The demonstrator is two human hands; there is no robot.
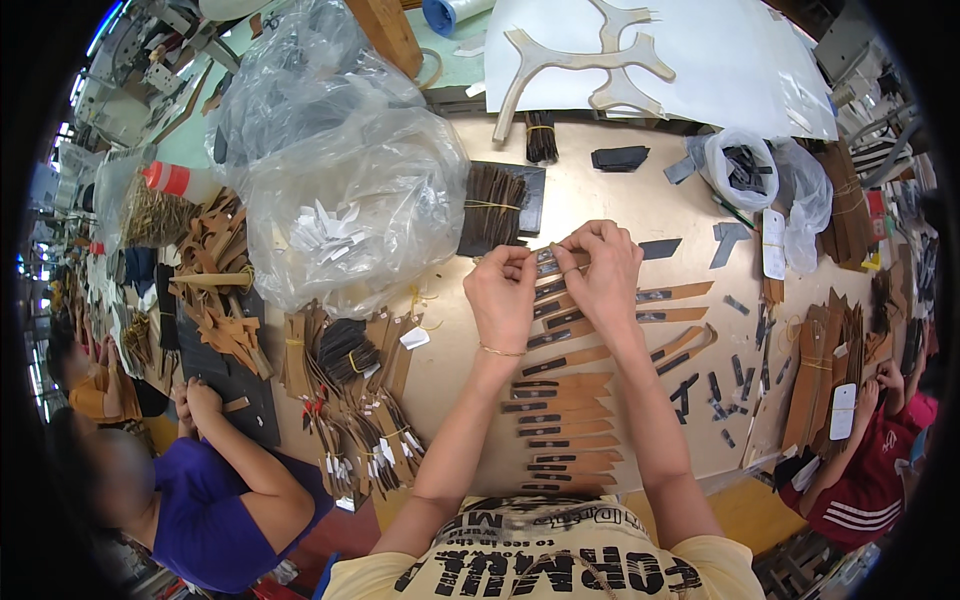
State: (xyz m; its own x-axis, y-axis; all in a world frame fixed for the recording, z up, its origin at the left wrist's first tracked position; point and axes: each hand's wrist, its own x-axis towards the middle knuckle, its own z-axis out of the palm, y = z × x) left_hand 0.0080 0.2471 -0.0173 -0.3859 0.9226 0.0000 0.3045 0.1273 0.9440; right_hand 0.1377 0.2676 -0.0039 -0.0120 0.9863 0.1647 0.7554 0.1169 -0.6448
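My left hand [500, 300] and my right hand [602, 272] are close together over the middle of the table, fingertips pinched. Between them is the dark end of a leather strip [546, 262], with small pale marks on it; the rest of it is hidden by my fingers. Below my hands, a column of tan leather strips [570, 410] with black pieces on their left ends runs toward me. Some strips [675, 292] lie partly under my right wrist. A flat black piece [660, 249] is just right of my right hand.
Left of my hands are a bundle of dark strips [495, 200], a large clear plastic bag [350, 210] and tagged leather bundles [370, 440]. To the right lie small black pieces [740, 370] and a bag of black scraps [742, 172]. Co-workers sit left [220, 500] and right [850, 490].
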